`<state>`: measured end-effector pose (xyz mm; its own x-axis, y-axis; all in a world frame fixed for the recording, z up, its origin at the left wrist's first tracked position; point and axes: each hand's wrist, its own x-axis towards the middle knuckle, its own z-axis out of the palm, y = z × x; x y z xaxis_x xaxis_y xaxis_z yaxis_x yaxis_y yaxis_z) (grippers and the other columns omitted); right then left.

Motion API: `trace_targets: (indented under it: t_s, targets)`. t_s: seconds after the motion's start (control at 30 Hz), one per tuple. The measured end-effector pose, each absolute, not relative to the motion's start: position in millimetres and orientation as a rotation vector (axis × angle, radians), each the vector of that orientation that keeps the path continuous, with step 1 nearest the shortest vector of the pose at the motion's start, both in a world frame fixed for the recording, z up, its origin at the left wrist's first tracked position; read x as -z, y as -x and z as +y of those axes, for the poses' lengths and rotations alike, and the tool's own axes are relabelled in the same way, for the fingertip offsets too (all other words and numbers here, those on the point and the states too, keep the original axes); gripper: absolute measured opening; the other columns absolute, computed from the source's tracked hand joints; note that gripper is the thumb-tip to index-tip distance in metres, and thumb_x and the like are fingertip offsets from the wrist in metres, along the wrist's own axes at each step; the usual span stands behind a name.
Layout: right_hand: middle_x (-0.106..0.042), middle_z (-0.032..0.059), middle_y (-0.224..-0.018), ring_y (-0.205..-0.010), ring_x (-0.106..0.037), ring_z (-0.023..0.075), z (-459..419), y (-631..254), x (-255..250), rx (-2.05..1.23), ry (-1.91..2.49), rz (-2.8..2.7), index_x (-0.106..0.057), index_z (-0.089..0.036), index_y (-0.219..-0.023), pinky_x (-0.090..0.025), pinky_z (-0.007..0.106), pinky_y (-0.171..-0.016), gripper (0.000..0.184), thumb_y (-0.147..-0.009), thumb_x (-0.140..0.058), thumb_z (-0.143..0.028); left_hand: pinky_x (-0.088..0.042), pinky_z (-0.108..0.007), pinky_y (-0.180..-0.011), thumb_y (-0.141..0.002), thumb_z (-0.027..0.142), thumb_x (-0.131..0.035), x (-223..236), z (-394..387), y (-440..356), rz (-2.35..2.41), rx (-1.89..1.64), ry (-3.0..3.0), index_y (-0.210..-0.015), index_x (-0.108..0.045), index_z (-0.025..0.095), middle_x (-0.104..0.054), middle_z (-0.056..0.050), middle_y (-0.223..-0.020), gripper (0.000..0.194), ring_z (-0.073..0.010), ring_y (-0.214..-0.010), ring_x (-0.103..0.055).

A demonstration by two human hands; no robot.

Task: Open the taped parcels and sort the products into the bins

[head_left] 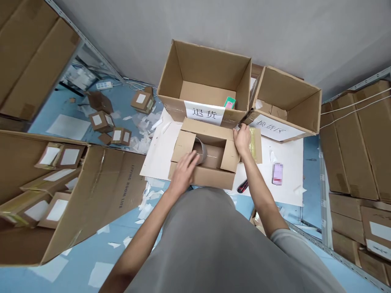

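A small open cardboard box (210, 176) sits on a white sheet (284, 154) on the floor in front of me. Inside it stands a shiny metal cylinder (201, 148). My left hand (182, 171) reaches over the box's near left corner, fingers curled toward the cylinder and touching it. My right hand (242, 137) grips the box's far right flap, next to a flap with yellowish tape (255, 140).
Two large open boxes with paper labels stand behind: one (207, 81) holding a green item (229, 102), the other (287, 101) to the right. A red-handled cutter (242, 186) and a phone (277, 173) lie on the sheet. Small labelled boxes (105, 121) and paper scraps litter the blue floor.
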<state>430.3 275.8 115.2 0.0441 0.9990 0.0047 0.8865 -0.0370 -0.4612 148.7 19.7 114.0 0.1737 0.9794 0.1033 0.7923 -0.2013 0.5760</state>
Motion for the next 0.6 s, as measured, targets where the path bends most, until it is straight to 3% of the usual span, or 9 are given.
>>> trace_targets:
  t_s: [0.07,0.17,0.27,0.37,0.43,0.6]
  targets:
    - [-0.072,0.0266,-0.147,-0.135,-0.064,0.0394,266,-426,-125,-0.347,1.884,-2.036,-0.071,-0.012,-0.143,-0.051,0.056,-0.12,0.036,-0.118,-0.049,-0.026,-0.041,-0.059,-0.145,-0.086,-0.008,-0.046,-115,39,-165,1.501,-0.55,-2.121,-0.187,-0.039,0.021,-0.048,-0.016,-0.187,0.105,-0.031,-0.179,-0.04]
    - [-0.077,0.0204,-0.137,-0.129,-0.064,0.0363,243,-413,-143,-0.362,1.681,-2.323,-0.078,-0.019,-0.132,-0.053,0.051,-0.117,0.043,-0.119,-0.037,-0.016,-0.038,-0.069,-0.144,-0.085,-0.006,-0.049,-116,56,-183,1.556,-0.375,-2.089,-0.183,-0.044,0.012,-0.05,-0.025,-0.184,0.1,-0.0403,-0.179,-0.038]
    - [-0.08,0.0186,-0.136,-0.127,-0.069,0.0338,208,-397,-159,-0.464,1.44,-2.626,-0.079,-0.017,-0.135,-0.053,0.046,-0.116,0.041,-0.121,-0.041,-0.018,-0.029,-0.075,-0.145,-0.09,-0.001,-0.053,-126,56,-180,1.67,-0.302,-2.096,-0.173,-0.056,0.006,-0.054,-0.029,-0.179,0.083,-0.0476,-0.179,-0.035]
    - [-0.083,0.0188,-0.128,-0.122,-0.072,0.0346,171,-390,-171,-0.527,1.33,-2.843,-0.081,-0.015,-0.136,-0.051,0.048,-0.119,0.034,-0.121,-0.052,-0.024,-0.018,-0.079,-0.147,-0.101,0.011,-0.055,-142,48,-152,1.773,-0.437,-2.093,-0.169,-0.061,0.012,-0.055,-0.024,-0.18,0.069,-0.049,-0.18,-0.031]
    - [-0.084,0.0192,-0.124,-0.123,-0.073,0.0367,150,-396,-179,-0.563,1.32,-2.883,-0.083,-0.015,-0.135,-0.049,0.052,-0.122,0.031,-0.118,-0.059,-0.026,-0.019,-0.077,-0.147,-0.106,0.022,-0.058,-148,45,-123,1.858,-0.595,-1.997,-0.167,-0.064,0.016,-0.056,-0.021,-0.179,0.061,-0.0485,-0.181,-0.03]
    - [-0.079,0.0155,-0.152,-0.142,-0.069,0.041,108,-446,-193,-0.577,1.478,-2.476,-0.078,-0.029,-0.155,-0.04,0.063,-0.134,0.043,-0.118,-0.063,-0.043,-0.031,-0.068,-0.146,-0.109,0.046,-0.065,-143,46,-60,1.903,-0.8,-1.715,-0.161,-0.067,0.021,-0.06,-0.018,-0.176,0.058,-0.0435,-0.176,-0.04]
